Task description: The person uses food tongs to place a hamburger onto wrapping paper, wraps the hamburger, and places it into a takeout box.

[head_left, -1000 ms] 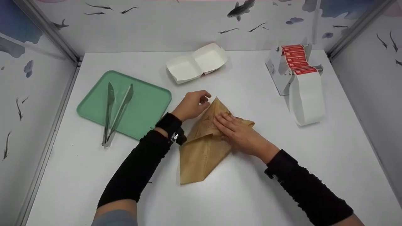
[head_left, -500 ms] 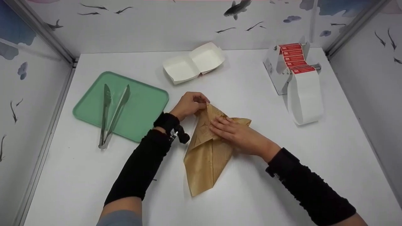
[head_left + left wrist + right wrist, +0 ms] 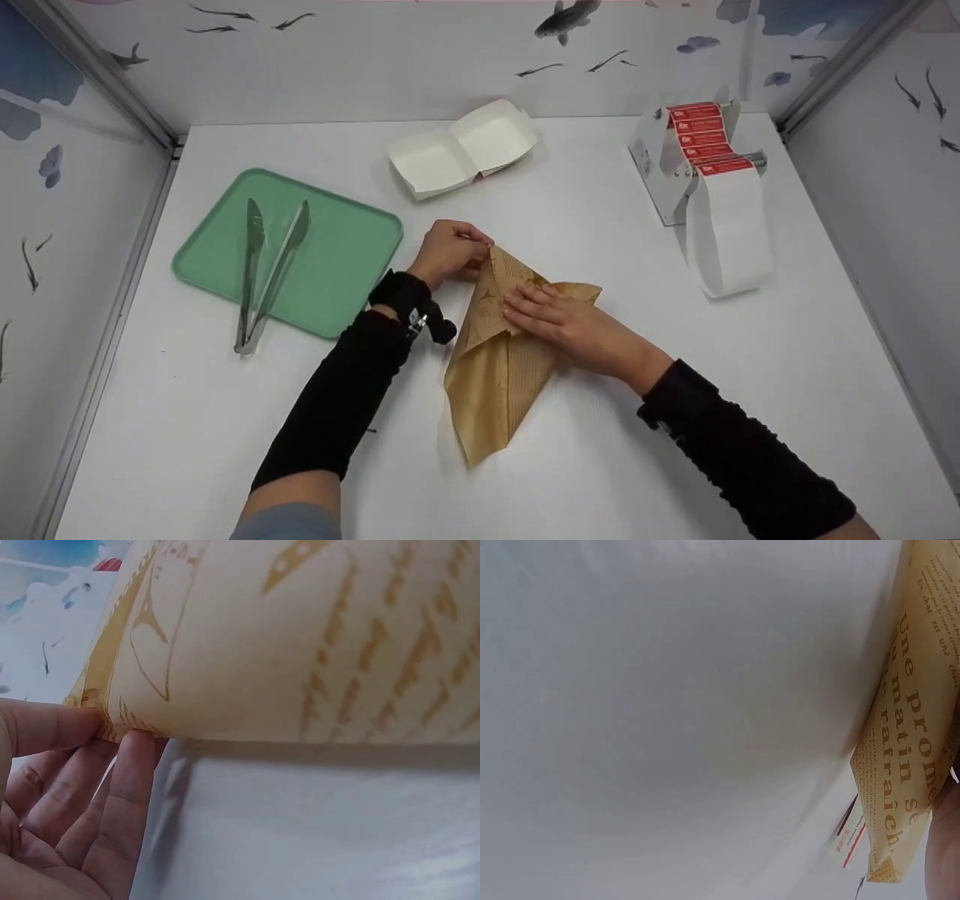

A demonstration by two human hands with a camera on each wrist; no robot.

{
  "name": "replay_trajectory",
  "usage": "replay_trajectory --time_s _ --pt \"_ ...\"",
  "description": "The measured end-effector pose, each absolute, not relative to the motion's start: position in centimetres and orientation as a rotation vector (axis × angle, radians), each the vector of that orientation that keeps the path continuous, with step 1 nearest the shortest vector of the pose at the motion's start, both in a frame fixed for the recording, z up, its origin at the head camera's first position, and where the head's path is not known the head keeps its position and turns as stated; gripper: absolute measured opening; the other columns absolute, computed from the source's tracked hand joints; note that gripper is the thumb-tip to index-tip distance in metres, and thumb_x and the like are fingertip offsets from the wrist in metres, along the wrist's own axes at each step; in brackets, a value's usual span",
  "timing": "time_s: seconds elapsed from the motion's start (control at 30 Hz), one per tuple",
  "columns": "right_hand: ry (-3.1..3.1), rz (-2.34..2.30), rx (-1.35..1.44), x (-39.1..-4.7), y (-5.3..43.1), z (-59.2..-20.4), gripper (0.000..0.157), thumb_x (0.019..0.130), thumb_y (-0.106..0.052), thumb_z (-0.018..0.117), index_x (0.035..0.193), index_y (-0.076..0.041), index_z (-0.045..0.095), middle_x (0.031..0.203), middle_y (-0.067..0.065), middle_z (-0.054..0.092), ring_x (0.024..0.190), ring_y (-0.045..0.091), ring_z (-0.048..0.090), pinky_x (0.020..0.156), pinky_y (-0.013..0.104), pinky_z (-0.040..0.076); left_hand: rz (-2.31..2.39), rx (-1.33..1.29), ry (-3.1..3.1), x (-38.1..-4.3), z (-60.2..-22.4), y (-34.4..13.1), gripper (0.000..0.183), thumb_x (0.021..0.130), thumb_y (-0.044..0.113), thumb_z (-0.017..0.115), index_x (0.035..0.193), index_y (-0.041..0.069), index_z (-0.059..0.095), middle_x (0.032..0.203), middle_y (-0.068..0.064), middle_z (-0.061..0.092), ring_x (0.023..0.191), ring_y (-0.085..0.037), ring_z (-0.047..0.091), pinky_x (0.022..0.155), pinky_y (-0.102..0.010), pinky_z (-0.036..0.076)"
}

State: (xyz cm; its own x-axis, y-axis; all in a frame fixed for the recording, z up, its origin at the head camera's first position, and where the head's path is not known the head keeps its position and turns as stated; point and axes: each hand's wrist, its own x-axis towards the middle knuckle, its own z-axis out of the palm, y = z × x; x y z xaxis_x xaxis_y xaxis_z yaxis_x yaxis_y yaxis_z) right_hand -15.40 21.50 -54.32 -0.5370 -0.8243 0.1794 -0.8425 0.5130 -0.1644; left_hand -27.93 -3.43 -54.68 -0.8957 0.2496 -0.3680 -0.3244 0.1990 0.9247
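Pinching the paper (image 3: 493, 358) by its twelve-o'clock tip in a closed left grip (image 3: 448, 253). Pressing with a flat, empty right grip (image 3: 581, 327), likely keeping it folded.

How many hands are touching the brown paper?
2: the left hand pinches the far corner of the paper with its fingers; the right hand rests on top of the paper.

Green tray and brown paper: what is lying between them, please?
In the head view, the left hand and its black wristband lie between the green tray and the brown paper.
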Motion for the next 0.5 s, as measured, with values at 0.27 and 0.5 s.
replay_trajectory --time_s 0.27,0.5 --pt "-2.634 0.342 1.467 -15.23 21.42 -54.33 0.056 0.101 0.0 0.065 0.156 -0.007 0.056 0.163 0.015 0.053 0.151 0.036 0.051 0.121 0.052 0.046 1.715 -0.063 2.097 -27.65 -54.28 -3.52 0.012 0.099 0.016 0.067 0.089 0.009 0.068 0.09 -0.005 0.078 0.077 -0.015 0.076 0.066 -0.028 0.063" --pt "-2.67 0.315 1.46 -15.11 21.33 -54.26 0.058 0.101 0.001 0.064 0.157 -0.008 0.054 0.164 0.013 0.052 0.153 0.035 0.05 0.123 0.051 0.044 1.659 -0.089 2.124 -27.21 -54.07 -3.11 0.026 0.101 0.03 0.074 0.087 0.009 0.076 0.089 -0.003 0.075 0.08 -0.015 0.072 0.066 -0.027 0.06"
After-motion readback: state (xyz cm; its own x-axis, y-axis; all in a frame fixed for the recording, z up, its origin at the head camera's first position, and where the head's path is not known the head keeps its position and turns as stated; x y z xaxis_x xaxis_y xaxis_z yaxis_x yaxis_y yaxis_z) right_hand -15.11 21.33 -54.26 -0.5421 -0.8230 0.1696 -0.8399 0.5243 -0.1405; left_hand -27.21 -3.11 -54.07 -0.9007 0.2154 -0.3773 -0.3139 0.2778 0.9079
